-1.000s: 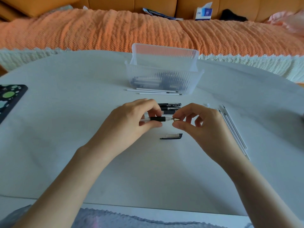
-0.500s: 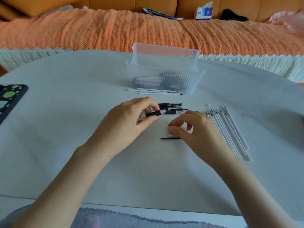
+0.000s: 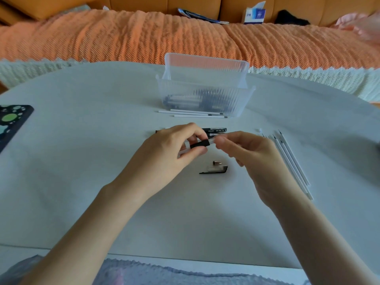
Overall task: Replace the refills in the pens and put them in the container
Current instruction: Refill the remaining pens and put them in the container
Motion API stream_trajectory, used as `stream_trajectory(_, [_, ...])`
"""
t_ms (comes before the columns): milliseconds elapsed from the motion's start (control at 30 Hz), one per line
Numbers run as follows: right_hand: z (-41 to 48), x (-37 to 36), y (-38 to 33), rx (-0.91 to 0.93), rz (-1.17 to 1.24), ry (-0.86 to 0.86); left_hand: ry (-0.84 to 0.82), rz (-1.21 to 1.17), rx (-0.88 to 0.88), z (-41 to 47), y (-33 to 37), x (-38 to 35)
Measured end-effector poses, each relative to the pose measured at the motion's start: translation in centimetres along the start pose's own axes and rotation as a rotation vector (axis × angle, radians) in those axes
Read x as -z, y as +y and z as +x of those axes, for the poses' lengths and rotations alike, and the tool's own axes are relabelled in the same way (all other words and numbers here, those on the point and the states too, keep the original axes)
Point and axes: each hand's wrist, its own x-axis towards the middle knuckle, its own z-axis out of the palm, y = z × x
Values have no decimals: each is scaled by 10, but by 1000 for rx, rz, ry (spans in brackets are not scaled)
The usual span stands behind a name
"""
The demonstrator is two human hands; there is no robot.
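My left hand (image 3: 170, 150) grips a clear pen barrel with a black rubber grip (image 3: 199, 144), held just above the table. My right hand (image 3: 249, 155) pinches the barrel's open front end, where the refill sits. A small metal tip (image 3: 216, 162) and the clear pen cap with a black clip (image 3: 214, 170) lie on the table below the hands. More black pens (image 3: 216, 130) lie behind my fingers. The clear ribbed container (image 3: 205, 95), with several pens inside, stands further back.
Several white refills (image 3: 292, 161) lie in a fan to the right of my right hand. Three more refills (image 3: 193, 114) lie in front of the container. A black spotted case (image 3: 12, 122) sits at the table's left edge. An orange sofa runs behind the table.
My right hand set the metal tip down beside the cap, then rose back to the pen's front end. My left hand kept hold of the barrel.
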Motion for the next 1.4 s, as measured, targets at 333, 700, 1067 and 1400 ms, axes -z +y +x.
stream_trajectory(333, [9,23,-13,11,350,240,-29,36,27,-1,-1,5])
stream_trajectory(700, [23,66,-9,90,-131,429,-42,147,-6,-1,-5,5])
stream_trajectory(1067, [24,63,6,11,-850,389,-48,165,0,-1,-5,7])
stream_trajectory(1400, [30,46,10,260,-920,328,-52,172,19,-1,-6,11])
